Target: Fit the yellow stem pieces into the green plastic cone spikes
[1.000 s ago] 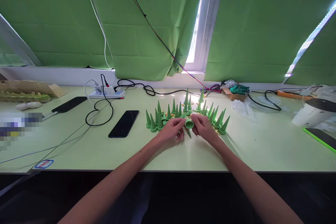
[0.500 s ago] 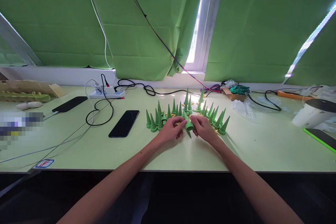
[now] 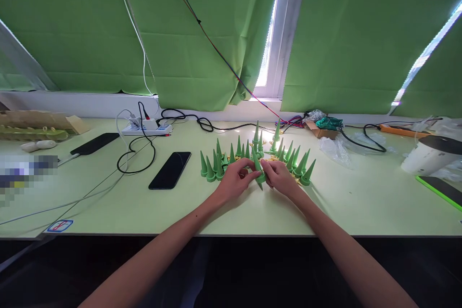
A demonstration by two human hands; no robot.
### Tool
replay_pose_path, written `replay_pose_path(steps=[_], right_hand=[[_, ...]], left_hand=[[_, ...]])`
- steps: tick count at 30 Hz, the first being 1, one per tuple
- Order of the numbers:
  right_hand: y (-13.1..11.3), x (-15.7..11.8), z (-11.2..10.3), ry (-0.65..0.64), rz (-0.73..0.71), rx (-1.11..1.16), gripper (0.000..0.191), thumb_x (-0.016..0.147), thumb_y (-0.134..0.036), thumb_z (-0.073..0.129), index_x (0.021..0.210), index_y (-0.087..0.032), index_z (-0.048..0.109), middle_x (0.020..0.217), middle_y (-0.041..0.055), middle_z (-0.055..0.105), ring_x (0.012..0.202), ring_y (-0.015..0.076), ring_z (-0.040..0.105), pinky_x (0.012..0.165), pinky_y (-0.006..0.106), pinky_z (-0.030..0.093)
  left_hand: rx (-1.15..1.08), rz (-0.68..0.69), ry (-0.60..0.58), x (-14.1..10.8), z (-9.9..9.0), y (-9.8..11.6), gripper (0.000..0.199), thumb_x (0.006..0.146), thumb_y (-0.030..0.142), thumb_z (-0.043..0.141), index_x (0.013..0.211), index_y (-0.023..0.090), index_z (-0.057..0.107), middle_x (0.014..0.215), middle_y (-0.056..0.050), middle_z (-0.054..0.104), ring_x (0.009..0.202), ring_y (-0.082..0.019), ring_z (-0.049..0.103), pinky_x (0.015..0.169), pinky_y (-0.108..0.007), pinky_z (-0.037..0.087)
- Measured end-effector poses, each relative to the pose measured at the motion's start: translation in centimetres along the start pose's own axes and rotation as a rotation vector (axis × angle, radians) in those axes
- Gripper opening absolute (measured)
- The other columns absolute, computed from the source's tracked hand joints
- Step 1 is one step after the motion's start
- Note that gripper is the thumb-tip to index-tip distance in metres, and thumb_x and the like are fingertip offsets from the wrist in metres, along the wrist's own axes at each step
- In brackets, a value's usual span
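Right, nearest the front edge of the table (image 3: 342,211), toward its left corner, sits one blue-bordered sticker (image 3: 60,225) bearing a red mark, too small to read. Further in, at the middle, here are two bare hands, both narrowed on one green cone (image 3: 257,165): the left hand (image 3: 235,178) closes thumb and fingers on it, the right hand (image 3: 279,175) pinches from the other side. The cone is tilted, tip toward the back edge. Under it, one more tip (image 3: 261,186) pokes toward the front edge. Just behind comes the crowd of upright cones (image 3: 210,172), roughly twenty; overlaps and the hands block an exact count, with small yellow pieces (image 3: 298,181) among them.

Three dark slabs now: a phone (image 3: 169,170) left of the hands, another phone (image 3: 95,144) on a white cable farther left, and a green-edged device (image 3: 441,191) by the right edge. Also there, one white canister (image 3: 428,156) with a black top, no lettering legible. Left edge: a pixelated patch (image 3: 29,171). Along the back edge: one power strip (image 3: 147,128), an open carton (image 3: 39,120) at the left, a small cardboard box (image 3: 322,131) right of centre, and, beyond, green blinds (image 3: 202,57).
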State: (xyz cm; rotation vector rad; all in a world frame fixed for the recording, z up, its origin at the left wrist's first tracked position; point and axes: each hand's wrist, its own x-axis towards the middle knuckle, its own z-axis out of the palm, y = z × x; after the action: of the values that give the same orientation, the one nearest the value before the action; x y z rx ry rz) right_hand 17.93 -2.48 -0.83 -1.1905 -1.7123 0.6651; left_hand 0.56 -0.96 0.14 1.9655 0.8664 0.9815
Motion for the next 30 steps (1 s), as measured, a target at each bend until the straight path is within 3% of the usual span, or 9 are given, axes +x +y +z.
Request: replay_pose_path(steps=[5,10,14,19,22,24,28,30], right_hand=[[0.4,0.1,0.1,0.014,0.001,-0.061,0.058,0.096,-0.052,0.036,0.046,-0.022,0.035,0.036,-0.0039,0.038,0.038,0.0094,0.037,0.047,0.026,0.033],[0.7,0.2,0.1,0.037,0.005,-0.085,0.057,0.096,-0.046,0.036,0.044,-0.022,0.035,0.036,-0.0035,0.039,0.038,0.0089,0.037,0.048,0.025,0.033],[0.7,0.2,0.2,0.055,0.041,-0.070,0.057,0.095,-0.047,0.036,0.044,-0.022,0.034,0.035,-0.0031,0.039,0.037,0.0092,0.037,0.046,0.025,0.032],[0.6,0.3,0.4,0.119,0.064,0.012,0.058,0.094,-0.056,0.039,0.047,-0.022,0.034,0.036,-0.0031,0.038,0.036,0.0096,0.037,0.042,0.025,0.029],[0.6,0.4,0.4,0.187,0.063,0.071,0.059,0.094,-0.060,0.040,0.049,-0.022,0.033,0.039,-0.0033,0.038,0.037,0.0096,0.038,0.041,0.025,0.030],[0.7,0.5,0.4,0.219,0.048,0.111,0.058,0.094,-0.061,0.039,0.051,-0.022,0.034,0.042,-0.0037,0.038,0.038,0.0095,0.039,0.042,0.025,0.030],[0.4,0.3,0.3,0.218,0.006,0.144,0.053,0.095,-0.059,0.040,0.058,-0.021,0.037,0.049,-0.0044,0.040,0.041,0.0092,0.040,0.043,0.025,0.032],[0.2,0.2,0.2,0.198,-0.018,0.140,0.051,0.096,-0.058,0.040,0.061,-0.021,0.038,0.051,-0.0045,0.041,0.042,0.0093,0.040,0.044,0.025,0.032]], left_hand=[[0.138,0.147,0.031,0.1,-0.1,-0.5,0.027,0.087,0.044,0.061,0.081,0.017,0.059,0.083,-0.001,0.053,0.058,-0.007,0.045,0.055,-0.021,0.039],[0.218,0.277,0.052,0.1,0.0,-1.0,0.021,0.089,0.038,0.060,0.089,0.018,0.063,0.089,-0.002,0.056,0.061,-0.008,0.048,0.056,-0.022,0.042],[0.223,0.311,0.082,0.2,0.2,-1.3,0.016,0.089,0.033,0.062,0.091,0.017,0.064,0.092,-0.002,0.056,0.057,-0.005,0.045,0.055,-0.021,0.042],[0.211,0.248,0.121,0.3,0.3,-0.8,0.019,0.090,0.036,0.059,0.097,0.019,0.065,0.092,-0.002,0.058,0.055,-0.005,0.045,0.053,-0.021,0.041],[0.135,0.134,0.139,0.2,0.3,-0.2,0.024,0.092,0.040,0.055,0.104,0.019,0.060,0.091,-0.001,0.061,0.052,-0.005,0.044,0.051,-0.021,0.038],[0.048,0.047,0.150,0.2,0.3,0.2,0.028,0.091,0.045,0.054,0.099,0.018,0.058,0.089,-0.001,0.061,0.050,-0.005,0.045,0.048,-0.021,0.036],[-0.091,-0.093,0.021,0.5,-0.1,0.4,0.048,0.092,0.057,0.045,0.071,0.015,0.057,0.057,0.003,0.052,0.043,-0.006,0.043,0.046,-0.021,0.035],[-0.149,-0.141,-0.080,0.6,-0.2,0.4,0.055,0.091,0.061,0.042,0.066,0.014,0.059,0.052,0.001,0.051,0.041,-0.007,0.043,0.045,-0.022,0.035]])
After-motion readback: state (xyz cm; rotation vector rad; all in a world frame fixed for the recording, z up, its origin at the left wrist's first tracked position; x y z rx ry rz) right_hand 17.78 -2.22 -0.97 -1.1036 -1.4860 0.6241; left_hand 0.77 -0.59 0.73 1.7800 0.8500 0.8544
